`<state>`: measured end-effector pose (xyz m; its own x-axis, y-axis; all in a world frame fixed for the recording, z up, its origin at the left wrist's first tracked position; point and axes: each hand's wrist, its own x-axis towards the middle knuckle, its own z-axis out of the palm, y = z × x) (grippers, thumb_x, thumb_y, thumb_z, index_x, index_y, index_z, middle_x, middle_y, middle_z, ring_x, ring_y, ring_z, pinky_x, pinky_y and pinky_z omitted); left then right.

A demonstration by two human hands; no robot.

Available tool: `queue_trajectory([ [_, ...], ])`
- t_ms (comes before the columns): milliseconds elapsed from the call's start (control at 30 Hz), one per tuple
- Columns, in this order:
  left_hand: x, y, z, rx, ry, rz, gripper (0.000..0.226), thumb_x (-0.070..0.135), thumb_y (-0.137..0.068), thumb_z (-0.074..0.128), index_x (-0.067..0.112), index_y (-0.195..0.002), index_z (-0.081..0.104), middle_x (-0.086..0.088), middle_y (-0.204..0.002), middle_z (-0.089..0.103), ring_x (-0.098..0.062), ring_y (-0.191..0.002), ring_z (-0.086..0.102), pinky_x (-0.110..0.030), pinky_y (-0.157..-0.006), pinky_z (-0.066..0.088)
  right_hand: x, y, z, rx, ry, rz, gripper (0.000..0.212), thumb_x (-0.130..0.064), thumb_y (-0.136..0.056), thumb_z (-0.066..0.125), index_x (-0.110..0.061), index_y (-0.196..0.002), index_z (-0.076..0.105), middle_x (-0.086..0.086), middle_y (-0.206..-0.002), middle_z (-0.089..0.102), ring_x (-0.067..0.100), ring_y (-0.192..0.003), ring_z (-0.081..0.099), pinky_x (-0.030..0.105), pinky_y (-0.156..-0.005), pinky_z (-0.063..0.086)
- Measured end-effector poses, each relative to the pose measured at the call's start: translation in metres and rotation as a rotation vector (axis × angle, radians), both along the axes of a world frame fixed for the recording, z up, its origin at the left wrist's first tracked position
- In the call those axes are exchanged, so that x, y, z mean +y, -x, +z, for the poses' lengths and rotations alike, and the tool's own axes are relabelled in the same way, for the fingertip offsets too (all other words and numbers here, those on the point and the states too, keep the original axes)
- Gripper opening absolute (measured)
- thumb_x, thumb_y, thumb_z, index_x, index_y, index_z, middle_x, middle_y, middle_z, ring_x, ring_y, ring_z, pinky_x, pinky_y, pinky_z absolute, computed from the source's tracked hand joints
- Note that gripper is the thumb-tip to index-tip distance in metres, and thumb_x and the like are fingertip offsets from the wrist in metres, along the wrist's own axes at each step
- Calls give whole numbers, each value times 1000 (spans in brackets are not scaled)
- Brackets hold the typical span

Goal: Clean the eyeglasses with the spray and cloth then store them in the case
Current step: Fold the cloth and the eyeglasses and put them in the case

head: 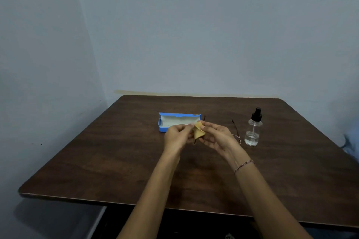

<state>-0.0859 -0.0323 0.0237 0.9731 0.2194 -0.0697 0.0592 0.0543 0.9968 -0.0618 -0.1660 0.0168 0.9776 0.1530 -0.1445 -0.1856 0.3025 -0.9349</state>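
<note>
two bare hands meet above the middle of a dark wooden bench. the left hand and the right hand both have a closed grip on a small yellow cloth: each pinches it between thumb and fingertips, and the cloth hangs bunched in a rough cone between them. the right hand's other fingers are loosely curled under the cloth. a thin beaded bracelet circles the right wrist.

the eyeglasses are thin wire ones, mostly hidden behind the right hand. two dark arm tips stick up beyond the hands and a sliver of rim shows just right of the right hand. it cannot be told whether the grip holds them or they rest on the bench.

just behind the left hand lies a blue glasses case, lid open, its pale lining showing; the hands cover its near right corner. well to the right, beside the eyeglasses, a clear spray bottle with a black pump top stands upright, with a little clear liquid in its bottom.
</note>
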Motion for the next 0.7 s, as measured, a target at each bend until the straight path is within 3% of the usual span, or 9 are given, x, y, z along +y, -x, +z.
queue_trajectory([
  [200,2,3,1,-10,121,-104,23,21,-80,72,6,-97,71,-9,-89,73,-17,-83,70,-22,-66,54,9,-2,5,-86,58,-18,12,-5,-92,56,-4,-99,66,9,-86,71,12,-69,70,22,-63,58],
  [333,8,4,2,-13,140,-111,27,8,-77,73,2,-103,69,-10,-88,72,-19,-83,69,-26,-74,57,15,-5,12,-152,105,-26,20,1,-92,54,-1,-110,62,8,-81,68,8,-63,67,19,-59,57],
  [533,25,-8,8,59,221,5,27,-2,-88,58,-11,-113,58,-11,-79,63,-18,-69,62,-20,-54,55,17,-16,18,-138,156,-115,22,-1,-95,48,-9,-107,65,10,-88,64,5,-50,63,18,-51,54],
  [700,50,-32,16,176,180,46,38,5,-89,60,-1,-126,51,-18,-100,64,-21,-66,68,-24,-49,57,13,-41,18,-38,194,-150,26,-2,-97,43,-2,-105,68,13,-89,68,7,-56,63,17,-57,56],
])
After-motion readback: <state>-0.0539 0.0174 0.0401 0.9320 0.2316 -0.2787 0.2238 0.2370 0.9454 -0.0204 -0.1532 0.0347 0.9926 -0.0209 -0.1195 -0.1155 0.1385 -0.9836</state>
